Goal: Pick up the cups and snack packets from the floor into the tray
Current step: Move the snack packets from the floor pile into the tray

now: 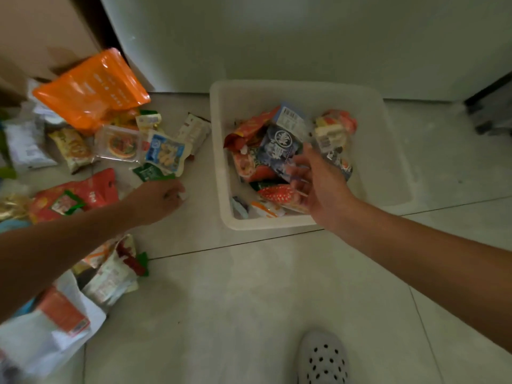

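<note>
Pale floor point(249, 300) tiles with dark grout lines run up to a white wall point(304, 37) across the top of the frame. The translucent tray point(388, 162), centre right, holds packets, and more snack packets point(122, 145) litter the left side. The right hand point(318, 184) hovers with fingers spread above the tray. The left hand point(158, 199) reaches a green packet point(149, 173); whether it grips it I cannot tell.

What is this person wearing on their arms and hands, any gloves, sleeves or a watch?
Nothing that shows: the left hand and right hand are gloveless, both forearms bare with no sleeve, watch or bracelet in view. Rings are too blurred to tell.
</note>
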